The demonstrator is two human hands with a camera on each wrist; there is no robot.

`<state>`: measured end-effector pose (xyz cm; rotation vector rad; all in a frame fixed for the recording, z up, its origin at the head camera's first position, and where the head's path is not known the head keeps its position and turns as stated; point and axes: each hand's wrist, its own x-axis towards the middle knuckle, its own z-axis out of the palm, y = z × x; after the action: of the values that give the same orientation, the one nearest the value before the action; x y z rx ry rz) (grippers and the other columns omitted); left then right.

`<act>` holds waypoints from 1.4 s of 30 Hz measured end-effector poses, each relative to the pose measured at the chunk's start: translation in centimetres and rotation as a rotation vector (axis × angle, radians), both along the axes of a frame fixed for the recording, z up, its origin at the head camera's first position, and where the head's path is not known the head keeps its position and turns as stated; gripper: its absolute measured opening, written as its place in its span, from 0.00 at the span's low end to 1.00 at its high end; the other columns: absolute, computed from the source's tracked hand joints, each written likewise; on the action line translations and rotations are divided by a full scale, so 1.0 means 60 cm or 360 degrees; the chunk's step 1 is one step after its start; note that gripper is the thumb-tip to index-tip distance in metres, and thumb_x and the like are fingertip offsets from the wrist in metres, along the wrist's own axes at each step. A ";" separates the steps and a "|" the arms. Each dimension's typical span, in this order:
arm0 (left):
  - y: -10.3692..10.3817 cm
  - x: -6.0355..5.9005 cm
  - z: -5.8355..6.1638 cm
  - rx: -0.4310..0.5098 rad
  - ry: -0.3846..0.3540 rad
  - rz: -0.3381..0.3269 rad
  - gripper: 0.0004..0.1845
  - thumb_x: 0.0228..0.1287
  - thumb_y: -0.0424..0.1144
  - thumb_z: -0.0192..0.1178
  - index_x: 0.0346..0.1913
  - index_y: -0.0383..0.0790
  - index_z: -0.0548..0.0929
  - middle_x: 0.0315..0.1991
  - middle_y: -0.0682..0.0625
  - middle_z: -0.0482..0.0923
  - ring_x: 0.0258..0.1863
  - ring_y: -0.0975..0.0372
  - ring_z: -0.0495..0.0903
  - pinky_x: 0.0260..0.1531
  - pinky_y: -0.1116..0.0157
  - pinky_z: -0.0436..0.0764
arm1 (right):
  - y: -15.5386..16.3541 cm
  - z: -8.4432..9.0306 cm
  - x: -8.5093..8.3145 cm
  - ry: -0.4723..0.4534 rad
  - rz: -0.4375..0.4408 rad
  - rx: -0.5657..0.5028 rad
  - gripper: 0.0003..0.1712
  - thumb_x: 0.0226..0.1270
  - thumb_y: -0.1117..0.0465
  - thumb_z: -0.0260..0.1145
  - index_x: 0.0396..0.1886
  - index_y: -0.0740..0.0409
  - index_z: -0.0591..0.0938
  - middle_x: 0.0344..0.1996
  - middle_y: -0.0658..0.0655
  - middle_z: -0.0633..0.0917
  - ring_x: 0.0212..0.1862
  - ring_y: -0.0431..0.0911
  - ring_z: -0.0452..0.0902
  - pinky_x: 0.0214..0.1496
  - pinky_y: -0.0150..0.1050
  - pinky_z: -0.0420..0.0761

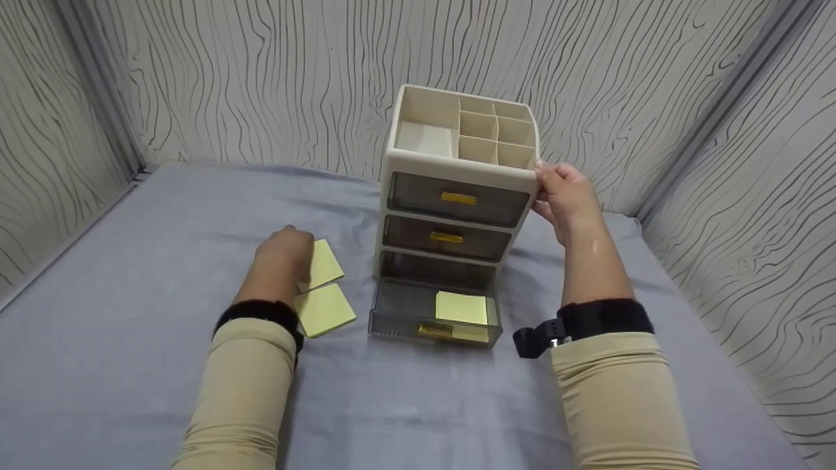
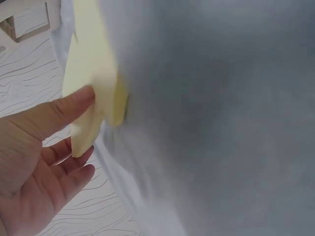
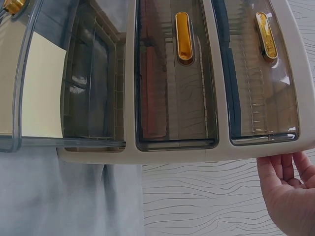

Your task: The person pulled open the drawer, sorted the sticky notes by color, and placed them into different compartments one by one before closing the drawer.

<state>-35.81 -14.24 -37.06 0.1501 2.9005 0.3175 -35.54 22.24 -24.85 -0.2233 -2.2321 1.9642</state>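
Observation:
A yellow sticky note pad (image 2: 96, 66) is pinched in my left hand (image 1: 281, 258), thumb on top and fingers beneath. A second sticky note pad (image 1: 324, 310) lies just in front of it on the cloth. To the right stands a cream desk organizer (image 1: 460, 162) with smoky drawers and gold handles. Its bottom drawer (image 1: 398, 323) is pulled out, and another yellow sticky note pad (image 1: 461, 307) lies in its right part. My right hand (image 1: 569, 199) holds the organizer by its upper right side; in the right wrist view its bent fingers (image 3: 275, 172) touch that side.
A blue-grey cloth (image 1: 163, 365) covers the table. Open compartments (image 1: 480, 124) form the organizer's top. Reddish contents (image 3: 152, 93) show dimly through the middle drawer. Walls with a wood-grain line pattern (image 1: 261, 78) stand behind and at both sides.

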 end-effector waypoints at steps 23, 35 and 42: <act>-0.031 -0.002 0.038 0.0408 -0.0015 -0.0010 0.14 0.61 0.29 0.53 0.49 0.30 0.78 0.45 0.39 0.76 0.39 0.53 0.73 0.35 0.62 0.75 | 0.005 0.000 -0.001 -0.0020 0.0090 -0.0029 0.15 0.66 0.50 0.57 0.36 0.58 0.72 0.35 0.55 0.76 0.42 0.46 0.72 0.58 0.43 0.71; -0.019 0.009 0.080 0.0768 0.0068 -0.0163 0.06 0.61 0.30 0.55 0.40 0.35 0.78 0.37 0.45 0.75 0.36 0.56 0.77 0.35 0.62 0.79 | 0.008 0.004 0.000 -0.0013 0.0103 -0.0021 0.15 0.67 0.49 0.56 0.36 0.58 0.71 0.35 0.55 0.75 0.44 0.47 0.71 0.59 0.44 0.70; -0.009 0.020 0.099 0.0926 -0.0060 -0.0266 0.08 0.62 0.31 0.55 0.43 0.34 0.78 0.39 0.42 0.77 0.36 0.57 0.79 0.39 0.59 0.80 | 0.007 0.003 0.002 -0.0027 0.0104 -0.0009 0.16 0.66 0.48 0.56 0.37 0.58 0.72 0.38 0.56 0.75 0.46 0.47 0.71 0.59 0.44 0.69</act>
<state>-34.62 -14.76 -31.12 0.4661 2.6475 1.1052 -35.42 22.68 -24.68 -0.1705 -2.2725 2.0086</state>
